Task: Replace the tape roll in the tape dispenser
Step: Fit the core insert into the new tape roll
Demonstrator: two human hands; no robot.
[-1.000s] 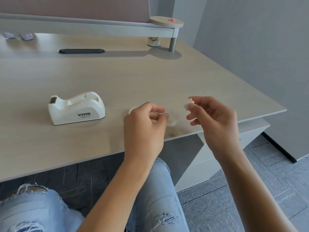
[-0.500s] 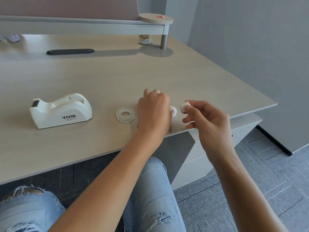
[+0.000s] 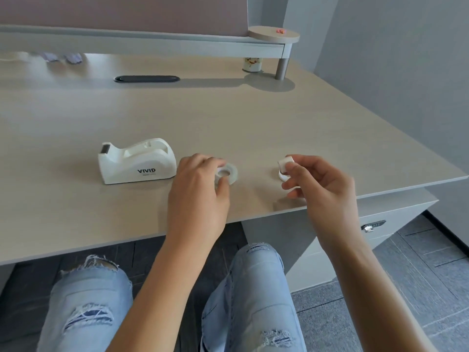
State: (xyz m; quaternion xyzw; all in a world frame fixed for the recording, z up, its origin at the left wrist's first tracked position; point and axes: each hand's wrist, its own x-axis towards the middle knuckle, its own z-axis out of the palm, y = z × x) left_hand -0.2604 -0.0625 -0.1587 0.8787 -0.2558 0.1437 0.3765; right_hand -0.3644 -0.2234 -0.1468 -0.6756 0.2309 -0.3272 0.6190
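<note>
The clear tape roll (image 3: 226,173) lies flat on the counter (image 3: 279,118), just right of the white tape dispenser (image 3: 137,161). The left hand (image 3: 198,191) pinches the roll between thumb and fingers. The dispenser's round slot is empty. The right hand (image 3: 322,184) is up above the counter's edge and holds a small white spool (image 3: 285,163). Another white ring (image 3: 282,175) sits just under it.

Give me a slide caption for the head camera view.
Left hand grips clear tape roll beside empty dispenser; right hand holds white spindle.
</note>
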